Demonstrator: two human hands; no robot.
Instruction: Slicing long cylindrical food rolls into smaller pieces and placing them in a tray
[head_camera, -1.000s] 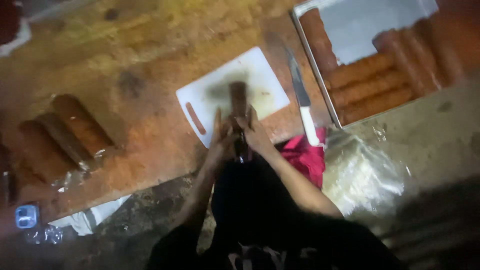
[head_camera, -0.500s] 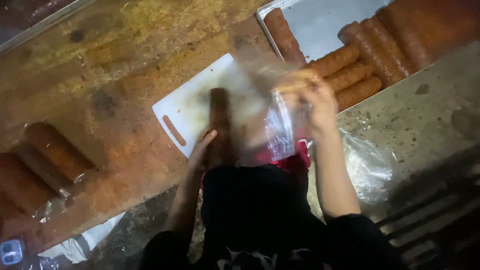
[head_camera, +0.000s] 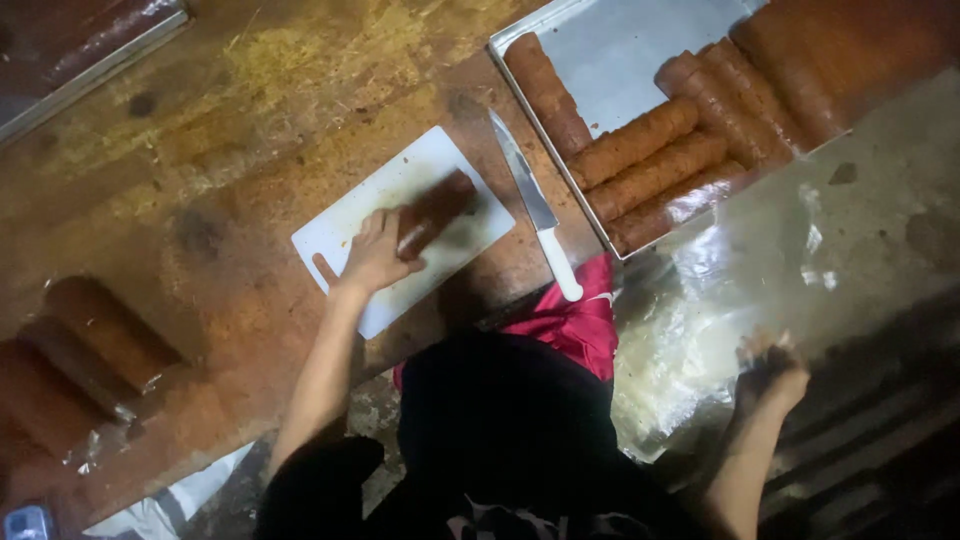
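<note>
From the head camera, the right hand (head_camera: 770, 375) had swung away from the white cutting board (head_camera: 340, 235) down to the crumpled clear wrap (head_camera: 690, 330), grip blurred, cannot tell. The left hand (head_camera: 375, 255), fingers spread, pressed the now unwrapped sausage log (head_camera: 435, 210) onto the board, the knife (head_camera: 535, 205) beside it.

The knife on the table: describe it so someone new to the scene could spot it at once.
Start at the white cutting board in the middle of the wooden table. Between its right edge and the metal tray of brown rolls lies the knife. It is the only tool there: long steel blade pointing away, white handle toward the person, untouched by either hand.
</note>
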